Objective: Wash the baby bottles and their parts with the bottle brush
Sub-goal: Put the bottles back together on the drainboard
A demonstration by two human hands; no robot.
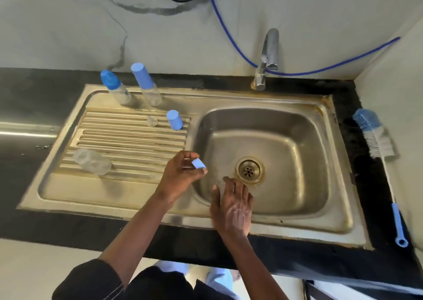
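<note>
**A:** What is the left hand [183, 172] holding?

**B:** A small light-blue piece [198, 163]. The grip is clamped on it, with thumb and fingertips pinching it and the fingers curled. The hand is raised where the drainboard meets the basin of the sink [91, 194], and the forearm slants in from the near edge.

**A:** And the right hand [233, 208]?

**B:** Its grip is apart, with the fingers spread and loose, and it holds nothing. The back of the hand faces up and the fingertips point toward the drain [249, 170]. It is over the basin's near left corner. I cannot tell whether it touches the steel.

**A:** Where are the bottles?

**B:** Two stand upright at the drainboard's far edge, the bottle with the rounded blue cap [115, 89] and, just beside it, the bottle with the tall pale-blue cap [148, 86]. A clear bottle [92, 162] lies on its side toward the drainboard's near left. A loose blue cap [175, 120] stands by the basin, with a small clear part [152, 121] near it.

**A:** And the brush?

**B:** The bottle brush [375, 139] lies on the desk [68, 231] along the sink's right edge. Its bristles point to the far side and its handle runs toward the near right corner, apart from both hands.
</note>
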